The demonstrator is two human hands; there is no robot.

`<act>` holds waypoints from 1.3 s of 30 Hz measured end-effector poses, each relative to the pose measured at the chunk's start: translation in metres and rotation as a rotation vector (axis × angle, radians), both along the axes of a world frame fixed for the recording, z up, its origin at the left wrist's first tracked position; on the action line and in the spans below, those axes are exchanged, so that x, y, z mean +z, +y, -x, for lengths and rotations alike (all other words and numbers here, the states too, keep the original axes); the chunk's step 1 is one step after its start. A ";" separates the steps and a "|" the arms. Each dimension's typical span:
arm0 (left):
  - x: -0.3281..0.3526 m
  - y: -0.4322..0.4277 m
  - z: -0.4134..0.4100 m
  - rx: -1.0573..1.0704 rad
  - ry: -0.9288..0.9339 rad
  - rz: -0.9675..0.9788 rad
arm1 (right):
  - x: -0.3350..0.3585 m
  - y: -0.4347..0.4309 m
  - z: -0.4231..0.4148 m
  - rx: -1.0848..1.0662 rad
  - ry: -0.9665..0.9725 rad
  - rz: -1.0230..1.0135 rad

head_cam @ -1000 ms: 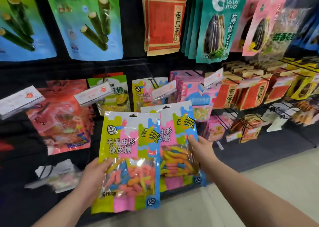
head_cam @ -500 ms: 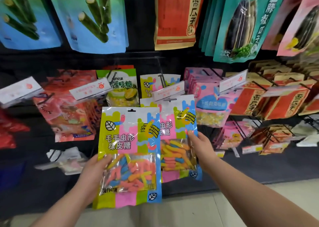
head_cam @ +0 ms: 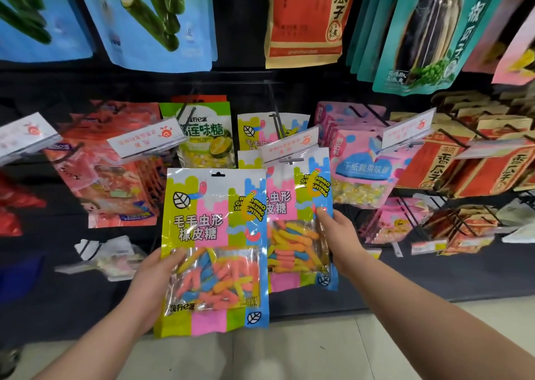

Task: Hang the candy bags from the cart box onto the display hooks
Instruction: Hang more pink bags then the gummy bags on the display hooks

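Observation:
My left hand (head_cam: 150, 290) grips a colourful gummy-worm candy bag (head_cam: 214, 235) by its lower left edge, upright in front of the display. My right hand (head_cam: 338, 240) holds a second, identical candy bag (head_cam: 298, 220) by its right edge. That bag's top sits at the tip of a display hook (head_cam: 291, 159), just under the hook's white price tag (head_cam: 289, 145). A matching bag (head_cam: 260, 131) hangs further back on the same hook. The left bag overlaps the left part of the right one.
Neighbouring hooks carry a durian candy bag (head_cam: 205, 139), red snack bags (head_cam: 110, 162), pink candy bags (head_cam: 359, 168) and orange seed packs (head_cam: 463, 165). Large seaweed bags (head_cam: 150, 18) and seed bags (head_cam: 428, 32) hang above. A pale tiled floor (head_cam: 318, 348) lies below.
The view has moved closer to the display. My right hand has raised its bag so its top reaches the hook tip under the price tag. My left hand keeps its bag.

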State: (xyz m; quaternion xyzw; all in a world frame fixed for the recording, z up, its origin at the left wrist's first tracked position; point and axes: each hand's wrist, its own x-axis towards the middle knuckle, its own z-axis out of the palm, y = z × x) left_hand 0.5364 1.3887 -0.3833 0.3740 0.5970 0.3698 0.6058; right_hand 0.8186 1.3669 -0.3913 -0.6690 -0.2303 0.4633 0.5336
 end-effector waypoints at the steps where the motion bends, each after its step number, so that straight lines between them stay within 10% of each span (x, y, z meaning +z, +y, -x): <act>1: -0.002 0.001 0.000 0.000 0.002 -0.005 | 0.000 0.005 0.000 -0.012 -0.001 -0.006; 29: -0.059 0.019 -0.017 -0.017 -0.101 0.016 | -0.050 0.087 -0.041 -0.002 -0.321 0.074; 35: -0.061 0.007 -0.047 -0.058 -0.195 0.031 | -0.033 -0.012 -0.004 0.463 0.002 0.076; 39: -0.059 0.002 -0.071 -0.095 -0.267 0.054 | -0.036 -0.044 0.008 0.323 0.014 -0.080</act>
